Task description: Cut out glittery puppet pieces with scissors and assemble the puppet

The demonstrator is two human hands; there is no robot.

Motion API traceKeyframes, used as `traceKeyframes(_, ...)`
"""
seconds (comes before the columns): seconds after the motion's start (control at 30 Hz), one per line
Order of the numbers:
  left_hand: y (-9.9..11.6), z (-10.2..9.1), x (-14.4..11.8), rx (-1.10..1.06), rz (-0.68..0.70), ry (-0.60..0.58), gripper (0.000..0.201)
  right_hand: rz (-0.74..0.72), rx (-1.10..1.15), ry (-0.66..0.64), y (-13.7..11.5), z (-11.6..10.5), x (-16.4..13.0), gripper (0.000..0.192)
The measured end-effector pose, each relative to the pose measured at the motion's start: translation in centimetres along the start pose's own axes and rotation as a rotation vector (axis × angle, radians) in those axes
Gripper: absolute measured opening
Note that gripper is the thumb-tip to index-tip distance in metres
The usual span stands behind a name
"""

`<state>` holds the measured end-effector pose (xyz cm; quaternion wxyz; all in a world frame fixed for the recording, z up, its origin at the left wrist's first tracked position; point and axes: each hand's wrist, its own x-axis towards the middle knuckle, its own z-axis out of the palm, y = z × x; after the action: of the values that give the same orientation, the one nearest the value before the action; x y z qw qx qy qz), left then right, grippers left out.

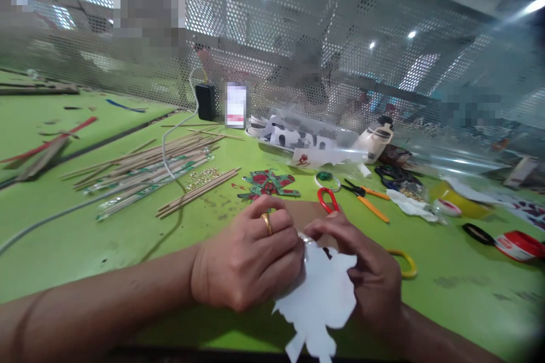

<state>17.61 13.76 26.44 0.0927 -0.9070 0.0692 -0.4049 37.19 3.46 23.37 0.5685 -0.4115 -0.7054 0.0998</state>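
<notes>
A white paper cutout (317, 295) with an irregular, figure-like outline hangs between my two hands over the table's near edge. My left hand (255, 255), with a gold ring on one finger, is closed at the cutout's upper left edge. Something clear and shiny, perhaps tape, shows beside those fingers. My right hand (370, 272) is closed around the cutout's right side, its fingertips near the top. Behind the hands lies a brown card (296, 211), partly covered. Red scissor handles (327, 199) and a yellow handle loop (406, 264) show just beyond the right hand.
Wooden sticks (187, 195) and a white cable (164, 147) lie at left. Green-and-red patterned pieces (270, 182) sit ahead. Orange-handled pliers (368, 201), a yellow tape roll (460, 198) and a red-and-white roll (519, 245) are at right. A phone (236, 105) stands at the back.
</notes>
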Motion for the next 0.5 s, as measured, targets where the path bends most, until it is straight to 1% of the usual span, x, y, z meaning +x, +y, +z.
traceKeyframes(0.07,-0.17,-0.02,-0.01,0.013,0.004,-0.002,0.015,-0.007,0.009,-0.005,0.02,-0.10,0.27,0.036)
traceKeyframes(0.17,-0.20,0.06,-0.08,0.020,-0.007,-0.022,0.013,-0.070,-0.037,-0.039,-0.11,-0.31,0.76,0.029)
traceKeyframes(0.27,-0.12,0.32,-0.24,0.023,-0.014,-0.021,0.014,-0.079,-0.053,-0.036,-0.15,-0.38,0.95,0.025)
traceKeyframes(0.5,-0.18,0.78,-0.52,0.028,-0.019,-0.011,0.018,-0.084,-0.038,-0.042,0.29,-0.34,0.59,0.029)
